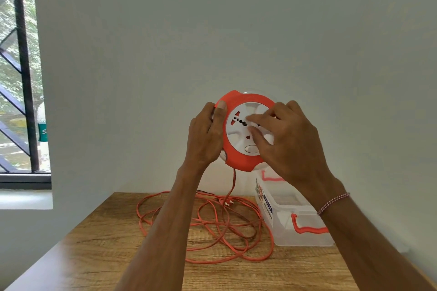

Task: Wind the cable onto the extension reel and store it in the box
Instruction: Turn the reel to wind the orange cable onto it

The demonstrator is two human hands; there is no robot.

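In the head view you hold the orange-and-white extension reel [244,131] up at the centre of the frame, in front of the pale wall: your left hand [205,136] grasps its left rim with the thumb over the edge, while your right hand [287,138] lies over the white socket face, fingers spread on it. The orange cable [214,222] hangs from the reel's lower edge and lies in loose loops on the wooden tabletop [94,248] below. The clear box [289,217] with orange handles stands open at lower right, just beside the loops.

I hold the reel [238,146] up above the table [99,250], my left hand [204,139] at its left edge, my right hand [286,139] on its face. The cable [212,227] hangs from it to loose loops on the table. The box [290,220] stands right of the loops.
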